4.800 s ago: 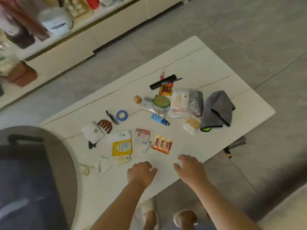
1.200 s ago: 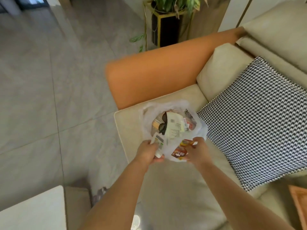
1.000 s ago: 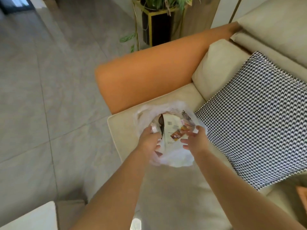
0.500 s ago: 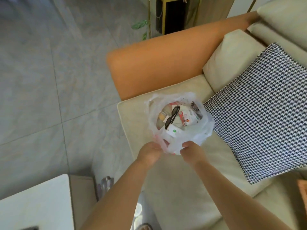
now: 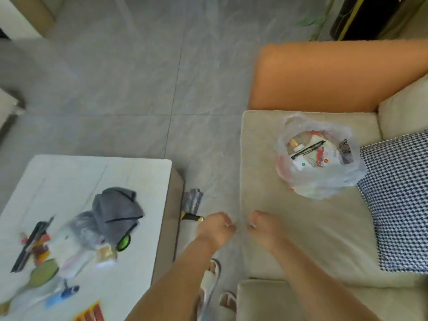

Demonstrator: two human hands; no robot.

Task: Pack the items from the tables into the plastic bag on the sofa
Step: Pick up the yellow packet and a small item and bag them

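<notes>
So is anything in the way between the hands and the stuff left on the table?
Nothing visible blocks them. Both the left hand and the right hand hold nothing, and only bare floor and the white table edge lie between them and the grey cloth. The plastic bag sits open on the sofa.

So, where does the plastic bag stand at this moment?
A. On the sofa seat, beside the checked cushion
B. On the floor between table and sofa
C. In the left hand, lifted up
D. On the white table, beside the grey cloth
A: the plastic bag sits open on the sofa seat, against the checked cushion, and neither hand touches it.
</notes>
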